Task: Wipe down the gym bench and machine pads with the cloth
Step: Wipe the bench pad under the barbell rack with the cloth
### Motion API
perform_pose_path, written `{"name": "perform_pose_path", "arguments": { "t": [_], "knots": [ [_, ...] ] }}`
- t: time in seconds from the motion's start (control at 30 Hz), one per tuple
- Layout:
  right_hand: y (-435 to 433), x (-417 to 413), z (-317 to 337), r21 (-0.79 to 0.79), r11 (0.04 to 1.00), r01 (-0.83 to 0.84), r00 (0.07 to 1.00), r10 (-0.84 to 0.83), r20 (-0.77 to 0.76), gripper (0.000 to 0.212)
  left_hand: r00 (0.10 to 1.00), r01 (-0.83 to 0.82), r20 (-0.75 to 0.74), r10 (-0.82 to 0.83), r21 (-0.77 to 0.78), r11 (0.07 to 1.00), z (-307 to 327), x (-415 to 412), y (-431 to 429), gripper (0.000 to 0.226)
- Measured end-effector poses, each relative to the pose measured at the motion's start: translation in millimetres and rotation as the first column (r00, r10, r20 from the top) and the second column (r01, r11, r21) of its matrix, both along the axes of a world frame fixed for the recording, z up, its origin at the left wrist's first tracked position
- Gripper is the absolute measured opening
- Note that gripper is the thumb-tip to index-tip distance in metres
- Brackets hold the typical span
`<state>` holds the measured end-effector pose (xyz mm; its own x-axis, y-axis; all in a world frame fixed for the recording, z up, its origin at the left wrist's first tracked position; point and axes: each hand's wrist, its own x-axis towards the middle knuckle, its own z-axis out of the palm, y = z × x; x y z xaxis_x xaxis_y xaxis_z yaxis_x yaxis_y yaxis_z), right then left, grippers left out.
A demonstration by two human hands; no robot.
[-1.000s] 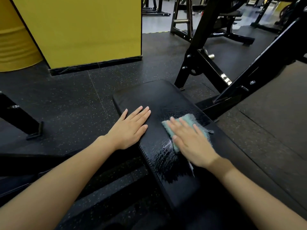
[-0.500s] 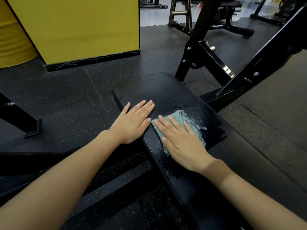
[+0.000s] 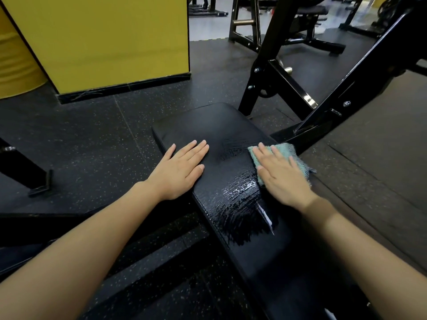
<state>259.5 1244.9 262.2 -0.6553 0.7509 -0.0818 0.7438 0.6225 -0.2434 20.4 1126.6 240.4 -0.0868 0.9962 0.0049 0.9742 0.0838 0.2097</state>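
Two black steel frames stand beyond the hands: an upright rack frame [image 3: 272,72] past the fingertips of the right hand [image 3: 283,179], and a slanted beam [image 3: 360,82] rising away on that hand's outer side, its lower end just beside the bench edge. Well beyond the left hand [image 3: 179,173], across speckled rubber floor [image 3: 92,139], stands a yellow wall [image 3: 111,38] with dark skirting.

Both hands lie palm down with fingers straight on the black pad of the gym bench [image 3: 215,125]. The left hand holds nothing and rests at the pad's left edge. The right hand presses the teal cloth [image 3: 285,150] flat against the pad near its right edge. The cloth shows past the fingertips and along the hand's outer side, and a frayed corner reaches over the edge. Shiny wet streaks [image 3: 240,204] cover the pad just inside the right wrist, and beside them lies a thin white strip [image 3: 265,215] that I cannot identify.
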Motion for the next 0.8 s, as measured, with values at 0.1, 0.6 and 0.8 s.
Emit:
{"name": "perform_pose_path", "arguments": {
  "t": [0.1, 0.6, 0.8],
  "knots": [
    [-30.3, -7.8, 3.4, -0.010, 0.991, -0.136, 0.991, 0.136, 0.016, 0.053, 1.000, -0.001, 0.005, 0.001, -0.006, 1.000, -1.3, -0.1, -0.3, 0.084],
    [0.1, 14.8, 5.3, -0.044, 0.995, -0.087, 0.996, 0.087, 0.002, 0.051, 0.999, -0.041, 0.017, 0.042, -0.071, 0.997, 6.7, 10.6, -2.6, 0.082],
    [-48.8, -8.5, 4.2, -0.043, 0.990, -0.137, 0.990, 0.138, 0.013, 0.061, 1.000, -0.022, 0.004, 0.022, -0.093, 0.995, 11.8, 27.9, 1.3, 0.083]
  ]
}}
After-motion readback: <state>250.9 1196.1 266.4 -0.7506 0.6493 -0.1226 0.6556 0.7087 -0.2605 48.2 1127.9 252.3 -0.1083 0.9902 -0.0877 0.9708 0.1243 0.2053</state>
